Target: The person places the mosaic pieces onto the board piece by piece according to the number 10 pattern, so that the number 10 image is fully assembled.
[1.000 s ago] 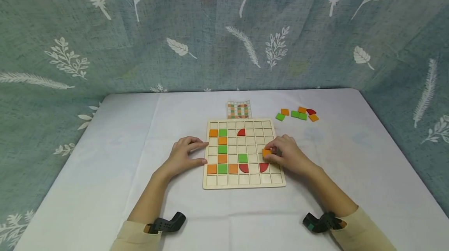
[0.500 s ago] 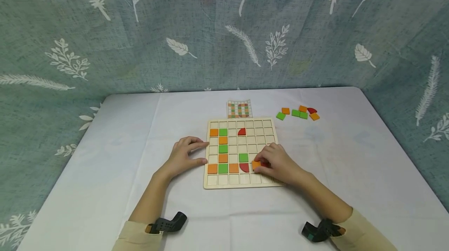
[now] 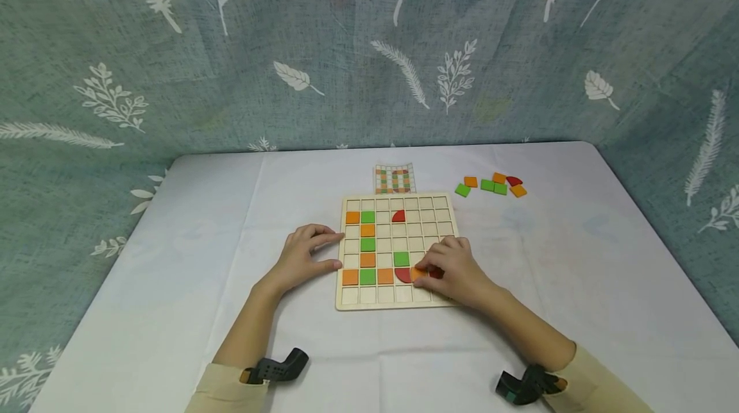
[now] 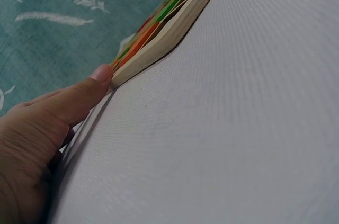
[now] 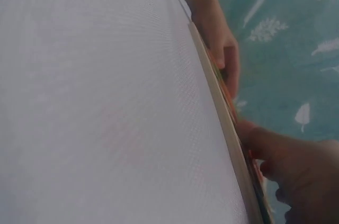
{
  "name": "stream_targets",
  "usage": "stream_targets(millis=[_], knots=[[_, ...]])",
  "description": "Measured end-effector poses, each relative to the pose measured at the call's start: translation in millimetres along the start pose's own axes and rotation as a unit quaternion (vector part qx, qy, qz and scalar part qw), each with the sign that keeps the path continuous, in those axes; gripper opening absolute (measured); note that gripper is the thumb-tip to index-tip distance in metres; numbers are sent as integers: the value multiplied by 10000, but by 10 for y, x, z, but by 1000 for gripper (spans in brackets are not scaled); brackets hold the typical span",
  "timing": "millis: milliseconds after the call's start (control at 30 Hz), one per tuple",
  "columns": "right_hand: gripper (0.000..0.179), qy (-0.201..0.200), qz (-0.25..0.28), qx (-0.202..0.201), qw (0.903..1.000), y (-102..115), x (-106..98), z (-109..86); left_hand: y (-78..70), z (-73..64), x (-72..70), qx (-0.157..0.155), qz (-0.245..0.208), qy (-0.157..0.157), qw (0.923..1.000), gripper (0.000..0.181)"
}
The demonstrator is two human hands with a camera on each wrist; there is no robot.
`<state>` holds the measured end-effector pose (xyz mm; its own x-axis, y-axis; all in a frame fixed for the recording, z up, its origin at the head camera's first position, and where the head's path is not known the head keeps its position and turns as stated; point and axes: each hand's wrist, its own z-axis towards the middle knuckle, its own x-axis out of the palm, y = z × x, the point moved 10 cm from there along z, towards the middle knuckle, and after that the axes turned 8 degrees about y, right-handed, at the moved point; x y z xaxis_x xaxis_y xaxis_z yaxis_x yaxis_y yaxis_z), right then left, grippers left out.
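A light wooden grid board [image 3: 369, 298] lies on the table, with orange and green square tiles and red quarter-circle tiles in some cells. My right hand [image 3: 458, 274] pinches an orange square tile [image 3: 417, 274] between thumb and fingertips, at the cell just right of a red quarter-circle tile [image 3: 402, 276]. Its fingers partly cover another red quarter-circle tile [image 3: 437, 274]. At the board's left edge, my left hand [image 3: 301, 255] rests with thumb and index finger extended against the rim. In the left wrist view, the left thumb [image 4: 87, 92] touches the board's side [image 4: 159, 46].
A small pattern card [image 3: 395, 179] lies against the board's far edge. Loose tiles sit at the back right: green squares [image 3: 487, 185], orange squares [image 3: 470, 181] and a red quarter circle [image 3: 514, 180]. A patterned cloth [image 3: 346, 79] hangs behind the white-covered table [image 3: 219, 208].
My right hand has carried the orange tile left and toward the near side, from over the board's right part down to the cell between two red quarter circles. My left hand stays put.
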<state>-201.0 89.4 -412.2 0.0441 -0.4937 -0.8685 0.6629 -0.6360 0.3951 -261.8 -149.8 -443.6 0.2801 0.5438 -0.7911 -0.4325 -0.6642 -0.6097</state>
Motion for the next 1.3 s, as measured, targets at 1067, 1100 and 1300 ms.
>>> stream_targets(millis=[1067,1100,1300], knots=[[25,-548,413,-126,9976,84,-34,71,26,2,3,-159,168,103,9997,57],[25,-562,399,-123,9975,75,-45,70,31,-1,4,-177,184,107,9996,57],[26,-697,363,14,9969,-25,-138,40,10,3,15,-130,135,120,9998,57]])
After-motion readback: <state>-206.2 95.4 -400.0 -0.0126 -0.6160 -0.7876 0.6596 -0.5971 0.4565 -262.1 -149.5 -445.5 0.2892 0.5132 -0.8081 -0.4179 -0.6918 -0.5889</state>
